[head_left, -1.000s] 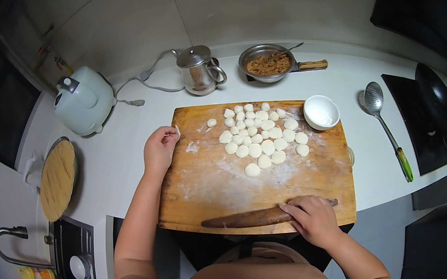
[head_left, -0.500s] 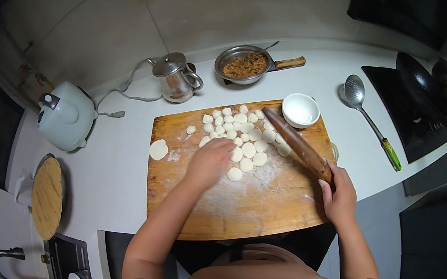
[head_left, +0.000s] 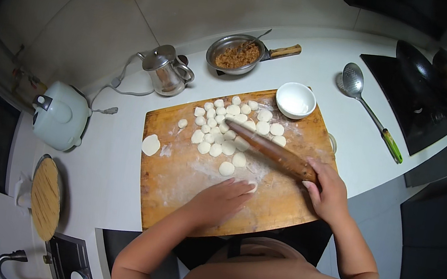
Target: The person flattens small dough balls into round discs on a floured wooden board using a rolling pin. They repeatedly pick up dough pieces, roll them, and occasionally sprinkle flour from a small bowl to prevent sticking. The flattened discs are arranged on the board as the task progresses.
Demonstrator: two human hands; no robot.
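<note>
We've got our right hand (head_left: 328, 193) wrapped round the rolling pin (head_left: 273, 151), left hand (head_left: 218, 204) spread flat over a dough piece (head_left: 253, 187).

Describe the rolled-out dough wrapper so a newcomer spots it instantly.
Find the wooden board on the white counter. At its left edge lies the dough wrapper, apart from the clustered dough pieces; it is visibly wider than any of them.

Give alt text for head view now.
A person's right hand holds a rolling pin over white dough pieces on a floured wooden board; the left hand touches another piece nearer the person. A white bowl sits on the board's far right corner; a metal kettle and a pan stand behind.
</note>
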